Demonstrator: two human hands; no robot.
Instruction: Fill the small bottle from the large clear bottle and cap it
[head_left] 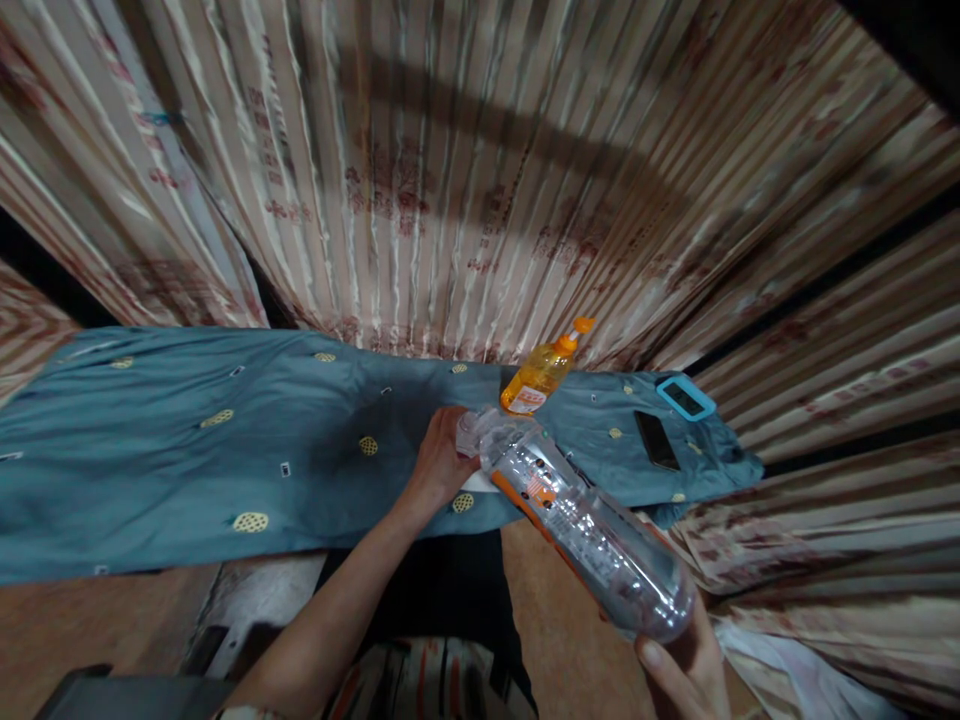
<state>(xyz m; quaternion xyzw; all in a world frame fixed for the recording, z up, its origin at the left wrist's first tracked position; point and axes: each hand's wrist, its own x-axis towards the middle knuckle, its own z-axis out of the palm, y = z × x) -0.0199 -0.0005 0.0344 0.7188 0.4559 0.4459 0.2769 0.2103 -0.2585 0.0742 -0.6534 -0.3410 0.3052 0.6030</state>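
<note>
A large clear plastic bottle (pixel 592 530) with an orange animal-face print and an orange strip lies slanted in the air over the front edge of the cloth-covered table. My left hand (pixel 442 460) is closed around its narrow clear top (pixel 474 432); whether that part is a loose lid, I cannot tell. At the lower right, my right hand (pixel 694 660) grips the bottle's wide base, its thumb showing and most fingers hidden behind it. Just beyond the bottle's top stands a pump bottle (pixel 538 378) of orange liquid. Something white, partly hidden, shows beneath the clear bottle.
A blue-green cloth with pineapple prints (pixel 172 450) covers the long table. Towards its right end lie a dark phone (pixel 657 440) and a light-blue framed digital clock (pixel 685 398). Patterned curtains (pixel 450 200) hang behind and at the right. Part of a grey seat (pixel 135 695) shows at lower left.
</note>
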